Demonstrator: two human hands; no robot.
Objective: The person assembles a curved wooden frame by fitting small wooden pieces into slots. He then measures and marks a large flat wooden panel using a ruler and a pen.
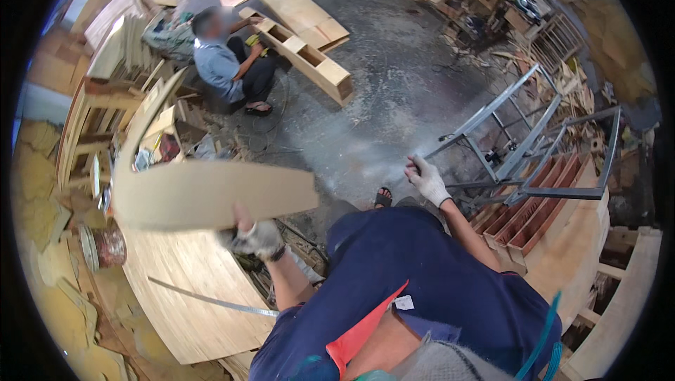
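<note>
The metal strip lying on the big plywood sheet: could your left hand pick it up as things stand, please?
Probably not right away: the left hand is gripping a curved plywood board, so it is occupied. The metal strip lies uncovered on the plywood sheet, just below it.

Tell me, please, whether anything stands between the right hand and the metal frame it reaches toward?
Nothing visible does. The gloved right hand is already at a lower bar of the grey metal frame, though contact is unclear. The left hand grips a flat wooden board well off to the side.
</note>
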